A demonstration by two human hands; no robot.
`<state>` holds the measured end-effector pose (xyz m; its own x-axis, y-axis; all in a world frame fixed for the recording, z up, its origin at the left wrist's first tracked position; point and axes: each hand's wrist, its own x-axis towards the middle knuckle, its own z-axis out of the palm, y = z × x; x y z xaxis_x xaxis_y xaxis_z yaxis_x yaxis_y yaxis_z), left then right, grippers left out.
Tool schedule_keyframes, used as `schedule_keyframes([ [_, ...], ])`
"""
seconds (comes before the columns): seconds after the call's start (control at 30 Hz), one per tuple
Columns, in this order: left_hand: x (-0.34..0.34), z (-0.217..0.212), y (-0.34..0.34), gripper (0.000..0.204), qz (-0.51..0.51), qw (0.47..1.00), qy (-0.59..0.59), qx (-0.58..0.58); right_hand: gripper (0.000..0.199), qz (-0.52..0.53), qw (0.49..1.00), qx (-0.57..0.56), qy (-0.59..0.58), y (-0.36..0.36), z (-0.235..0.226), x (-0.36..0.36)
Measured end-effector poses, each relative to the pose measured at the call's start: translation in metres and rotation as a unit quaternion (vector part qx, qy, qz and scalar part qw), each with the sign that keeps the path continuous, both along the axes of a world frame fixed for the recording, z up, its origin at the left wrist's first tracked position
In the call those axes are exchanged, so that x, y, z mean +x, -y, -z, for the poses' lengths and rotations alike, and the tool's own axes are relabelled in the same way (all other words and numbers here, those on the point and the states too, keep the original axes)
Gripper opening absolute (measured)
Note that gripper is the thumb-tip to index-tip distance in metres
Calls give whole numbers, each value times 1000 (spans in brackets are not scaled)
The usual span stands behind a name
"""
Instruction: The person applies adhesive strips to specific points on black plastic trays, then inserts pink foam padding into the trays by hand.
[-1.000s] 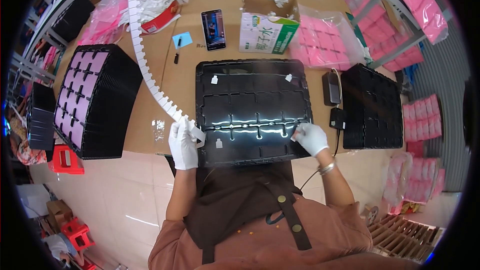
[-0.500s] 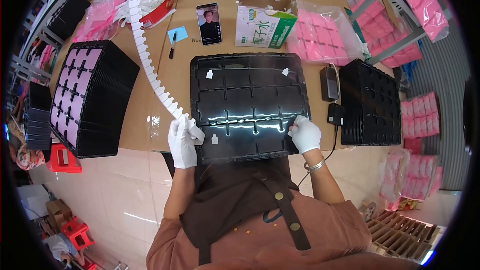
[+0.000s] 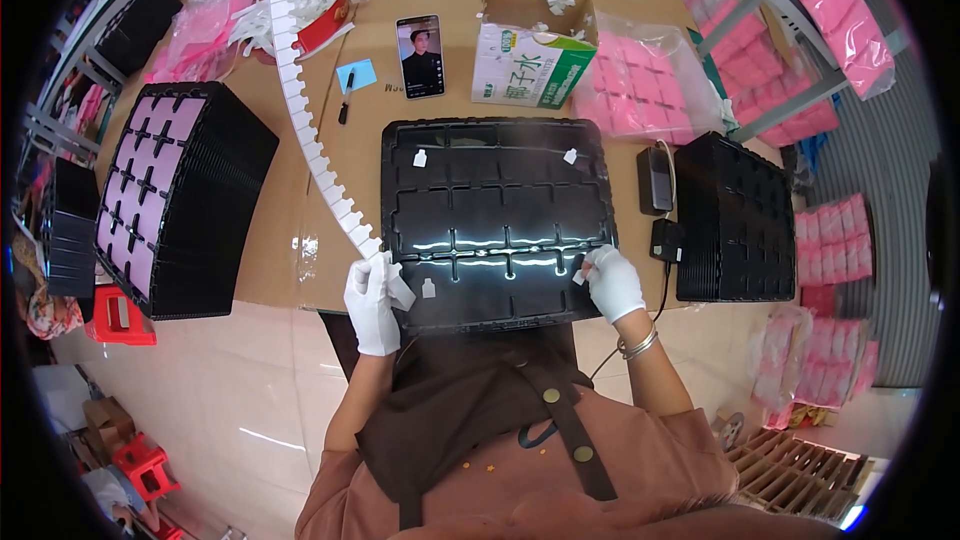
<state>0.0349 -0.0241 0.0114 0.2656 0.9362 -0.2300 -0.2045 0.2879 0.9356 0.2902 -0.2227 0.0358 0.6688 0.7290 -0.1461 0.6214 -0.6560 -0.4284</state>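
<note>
- Far left: stack of black trays w/ pink inserts (image 3: 165, 195) on table's left edge
- Your left hand (image 3: 372, 298), gloved, pinches end of white toothed strip (image 3: 318, 155); strip runs up-left across table
- Centre: black tray (image 3: 497, 215) in front of you; small white tags (image 3: 428, 288) on it
- Your right hand (image 3: 612, 280), gloved, grips a white tag at tray's right-front edge
- Right: second black tray stack (image 3: 735, 215)

Gloved left hand (image 3: 372, 302) grips a white strip (image 3: 312, 140); right hand (image 3: 612, 281) touches the black tray (image 3: 497, 215).
</note>
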Motion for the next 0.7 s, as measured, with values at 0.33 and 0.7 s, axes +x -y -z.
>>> schedule_keyframes([
  [0.33,1,-2,7,14,2,998,-41,38,5,-23,1000,3,0,1,1,3],
  [0.7,-4,4,5,12,-10,999,-32,31,11,-67,987,137,-50,15,15,0],
])
